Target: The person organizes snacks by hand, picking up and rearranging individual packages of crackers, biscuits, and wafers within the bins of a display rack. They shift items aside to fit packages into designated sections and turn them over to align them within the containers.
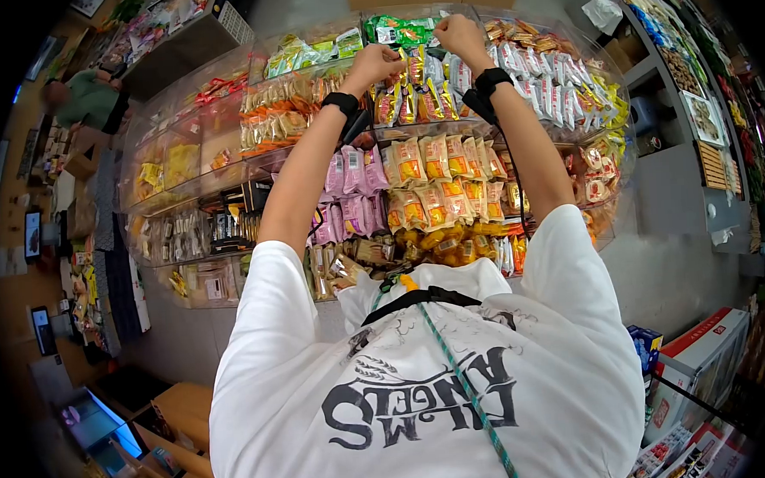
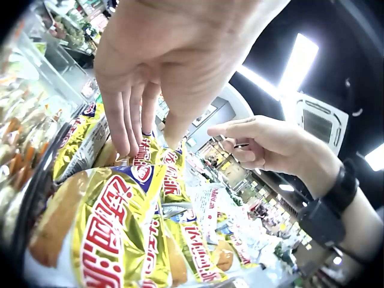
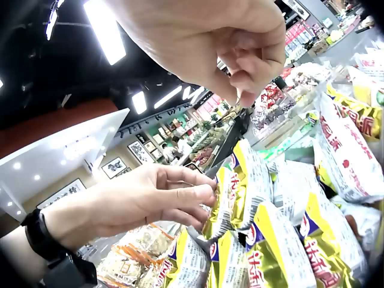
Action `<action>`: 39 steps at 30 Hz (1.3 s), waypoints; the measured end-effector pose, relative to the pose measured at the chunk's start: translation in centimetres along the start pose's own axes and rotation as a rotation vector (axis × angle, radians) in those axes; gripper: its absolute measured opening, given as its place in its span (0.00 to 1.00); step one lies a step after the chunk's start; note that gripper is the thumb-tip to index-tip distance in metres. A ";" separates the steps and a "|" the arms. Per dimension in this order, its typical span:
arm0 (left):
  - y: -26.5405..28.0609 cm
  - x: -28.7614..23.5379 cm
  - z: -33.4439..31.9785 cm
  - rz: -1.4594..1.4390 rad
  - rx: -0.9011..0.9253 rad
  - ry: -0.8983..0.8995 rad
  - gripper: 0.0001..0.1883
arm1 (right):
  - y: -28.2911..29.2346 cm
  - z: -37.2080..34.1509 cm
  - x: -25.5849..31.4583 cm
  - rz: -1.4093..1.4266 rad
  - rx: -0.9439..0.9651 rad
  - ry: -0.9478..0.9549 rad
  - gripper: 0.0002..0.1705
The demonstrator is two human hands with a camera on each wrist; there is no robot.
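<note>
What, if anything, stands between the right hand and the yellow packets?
Nothing visible: the right hand is above the yellow packets with open air between. The left hand is off to one side, fingertips at one packet.

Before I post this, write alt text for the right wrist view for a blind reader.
The left hand pinches a yellow packet in its fingers, among rows of snack packets; a black band circles its wrist. Nearest the camera, the right hand has curled fingers with nothing visible in them. Behind are framed pictures and ceiling lights.
</note>
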State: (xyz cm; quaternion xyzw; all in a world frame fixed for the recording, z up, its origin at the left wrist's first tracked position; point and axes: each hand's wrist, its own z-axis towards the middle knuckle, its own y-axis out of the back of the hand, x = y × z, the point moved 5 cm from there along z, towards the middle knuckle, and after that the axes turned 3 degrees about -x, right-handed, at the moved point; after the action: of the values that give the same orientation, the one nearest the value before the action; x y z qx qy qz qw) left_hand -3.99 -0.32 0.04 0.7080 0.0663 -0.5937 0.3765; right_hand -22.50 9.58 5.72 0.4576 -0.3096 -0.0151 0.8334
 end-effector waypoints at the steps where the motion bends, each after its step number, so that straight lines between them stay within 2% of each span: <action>1: 0.4 0.0 0.4 0.111 -0.074 -0.015 0.19 | -0.7 -0.3 -0.5 -0.072 0.068 -0.016 0.14; 3: 1.5 -0.4 0.8 0.335 -0.223 -0.045 0.14 | -1.2 -1.6 -0.9 -0.083 0.073 -0.045 0.12; 4: 2.7 -1.0 0.4 0.368 -0.383 -0.116 0.11 | -1.8 -2.5 -1.1 -0.038 0.219 -0.113 0.11; 5: 3.0 -1.2 0.5 0.370 -0.378 -0.119 0.11 | -2.4 -3.4 -1.3 0.008 0.366 -0.182 0.11; 7: 3.2 -4.0 -0.4 0.532 -0.452 -0.408 0.11 | -3.5 -4.4 -0.7 -0.066 0.367 -0.119 0.10; 8: 2.0 -5.3 -0.6 0.577 -0.292 -0.501 0.09 | -4.0 -4.7 -0.3 -0.136 0.321 -0.091 0.11; 9: 1.0 -5.2 -0.5 0.577 -0.292 -0.500 0.09 | -4.5 -5.0 -0.2 -0.205 0.275 -0.061 0.11; 11: -2.1 -5.0 -1.1 0.688 -0.160 -0.782 0.09 | -5.4 -4.7 -0.4 -0.202 0.272 -0.063 0.12; 12: -2.8 -4.3 -0.9 0.754 -0.076 -0.652 0.11 | -5.3 -4.7 -0.3 -0.207 0.262 -0.061 0.12; 15: -2.8 -3.8 -1.7 0.714 -0.109 -0.591 0.12 | -4.7 -4.0 -1.1 -0.215 0.239 -0.087 0.14; 17: -2.7 -3.2 -1.6 0.690 -0.133 -0.613 0.13 | -6.5 -2.8 -3.9 -0.115 0.364 -0.143 0.14; 19: -2.3 -2.7 -1.5 0.685 -0.186 -0.601 0.13 | -6.4 -2.6 -5.0 -0.020 0.308 -0.071 0.12; 21: -2.2 -2.7 -1.7 0.665 -0.214 -0.611 0.13 | -6.5 -2.3 -6.1 0.349 0.378 -0.311 0.14; 22: -2.2 -2.9 -1.9 0.659 -0.212 -0.605 0.12 | -5.7 -2.7 -5.9 0.515 0.409 -0.442 0.27; 23: -2.1 -3.2 -2.0 0.654 -0.208 -0.598 0.12 | -4.8 -2.9 -5.2 0.514 0.413 -0.441 0.27; 25: -2.3 -3.3 -2.1 0.669 -0.175 -0.576 0.14 | -3.6 -3.7 -4.3 0.604 0.491 -0.478 0.38; 26: -2.4 -3.4 -2.1 0.675 -0.194 -0.565 0.17 | -3.4 -4.0 -3.7 0.568 0.568 -0.504 0.35; 28: -3.0 -3.7 -2.0 0.620 -0.214 -0.582 0.24 | -3.5 -4.4 -2.9 0.528 0.558 -0.491 0.35; 29: -3.2 -3.8 -1.8 0.618 -0.212 -0.588 0.24 | -3.4 -4.5 -2.6 0.487 0.554 -0.473 0.35; 31: -4.1 -4.2 -1.9 0.752 -0.194 -0.767 0.25 | -3.3 -4.5 -2.7 0.444 0.590 -0.450 0.34; 33: -3.9 -4.7 -1.7 0.755 -0.202 -0.792 0.24 | -2.0 -3.9 -2.5 0.451 0.518 -0.376 0.33; 35: -2.6 -6.0 -2.0 0.624 -0.286 -0.739 0.23 | 2.2 -2.7 -3.6 0.634 0.213 -0.274 0.30; 37: -1.7 -6.7 -2.1 0.574 -0.296 -0.776 0.21 | 6.1 -1.7 -5.4 0.397 0.013 -0.190 0.23; 38: -1.5 -7.0 -2.1 0.560 -0.288 -0.770 0.19 | 6.2 -2.0 -5.6 0.394 0.012 -0.193 0.23; 39: -1.5 -7.3 -1.8 0.545 -0.281 -0.768 0.17 | 6.4 -2.6 -5.7 0.222 0.064 -0.172 0.20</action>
State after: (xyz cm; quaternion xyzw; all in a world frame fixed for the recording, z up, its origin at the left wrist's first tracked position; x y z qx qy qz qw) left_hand -5.44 4.45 5.85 0.3719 -0.1856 -0.6770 0.6074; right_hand -27.35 17.03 6.77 0.4440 -0.4289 0.0478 0.7853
